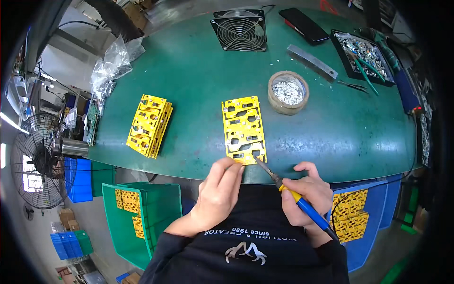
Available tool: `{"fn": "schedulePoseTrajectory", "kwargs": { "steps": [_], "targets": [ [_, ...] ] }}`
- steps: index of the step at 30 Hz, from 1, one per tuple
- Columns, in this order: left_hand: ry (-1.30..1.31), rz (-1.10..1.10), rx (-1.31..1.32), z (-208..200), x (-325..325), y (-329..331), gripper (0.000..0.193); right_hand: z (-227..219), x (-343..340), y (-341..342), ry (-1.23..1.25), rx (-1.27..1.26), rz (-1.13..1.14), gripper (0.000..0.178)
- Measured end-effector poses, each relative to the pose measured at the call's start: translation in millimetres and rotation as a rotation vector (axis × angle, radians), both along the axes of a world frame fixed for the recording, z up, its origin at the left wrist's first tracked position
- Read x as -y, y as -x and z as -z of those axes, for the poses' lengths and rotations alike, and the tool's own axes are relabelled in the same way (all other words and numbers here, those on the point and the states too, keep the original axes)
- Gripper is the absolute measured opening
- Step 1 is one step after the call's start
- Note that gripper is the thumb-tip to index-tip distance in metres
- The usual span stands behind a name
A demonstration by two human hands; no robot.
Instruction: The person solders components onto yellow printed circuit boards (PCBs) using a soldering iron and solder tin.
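Work surface: a smooth dark-green tabletop (pixel 189 71), scuffed, with pale specks near its far right. On it, at the near edge, lies the landmark, a yellow rectangular circuit panel (pixel 242 124) with dark cut-outs. Directly beyond the panel stands a black square fan with a round wire grille (pixel 240 33); beyond it to the right lie a flat black rectangular object (pixel 307 27) and a grey metal bar (pixel 312 62). Left of the panel sits a stack of similar yellow panels (pixel 147 122); farther left, past crumpled clear plastic (pixel 113 64) and outside the tabletop, is a round black wire-caged fan (pixel 42 161).

Markings: the black shirt (pixel 279 258), on the near side of the panel, bears pale lettering and a silvery emblem.

Containers: just right of the panel, a round brownish tub (pixel 283 108) holds silvery scraps. Farther right, a black rectangular tray (pixel 344 62) holds mixed small pieces, with green-handled pliers (pixel 366 73) across it. Below the panel's level, a green plastic bin (pixel 116 227) at left and a blue plastic bin (pixel 373 232) at right each contain yellow panels.

Hands: the left hand (pixel 218 194) has its fingertips bunched at the panel's near edge; whether they pinch it cannot be determined. The right hand (pixel 307 193) grasps a blue-and-yellow soldering iron (pixel 307 208), its metal tip at the panel's near right corner.
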State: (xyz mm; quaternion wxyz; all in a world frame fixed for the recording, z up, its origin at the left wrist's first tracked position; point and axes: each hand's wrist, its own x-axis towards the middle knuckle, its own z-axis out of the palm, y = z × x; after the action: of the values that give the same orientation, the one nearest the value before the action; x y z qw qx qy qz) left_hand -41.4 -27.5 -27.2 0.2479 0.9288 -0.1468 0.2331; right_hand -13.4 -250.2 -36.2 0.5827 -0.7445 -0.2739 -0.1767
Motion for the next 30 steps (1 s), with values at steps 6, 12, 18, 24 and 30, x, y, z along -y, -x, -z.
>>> {"fn": "schedulePoseTrajectory", "kwargs": {
  "steps": [6, 12, 18, 24, 30],
  "targets": [
    [-0.076, -0.038, -0.010, 3.4, 9.7, 2.1, 0.022, -0.1, 2.3, -3.8, 0.034, 0.020, -0.014, 0.022],
    [-0.077, -0.029, 0.053, 8.1, 14.1, -0.1, 0.023, 2.0, 0.8, -4.6, 0.017, 0.034, 0.002, 0.019],
    [-0.101, -0.016, 0.107, 12.9, 17.6, -1.8, 0.024, 3.3, -0.8, -5.3, -0.008, -0.015, 0.002, 0.018],
    [-0.103, -0.012, 0.099, 13.0, 17.4, -0.6, 0.026, 2.1, -3.4, -6.7, -0.032, -0.025, -0.001, 0.018],
    [-0.103, 0.002, 0.051, 11.0, 15.6, 0.5, 0.028, 0.9, -6.1, -6.9, -0.013, -0.056, 0.004, 0.017]
  ]
}}
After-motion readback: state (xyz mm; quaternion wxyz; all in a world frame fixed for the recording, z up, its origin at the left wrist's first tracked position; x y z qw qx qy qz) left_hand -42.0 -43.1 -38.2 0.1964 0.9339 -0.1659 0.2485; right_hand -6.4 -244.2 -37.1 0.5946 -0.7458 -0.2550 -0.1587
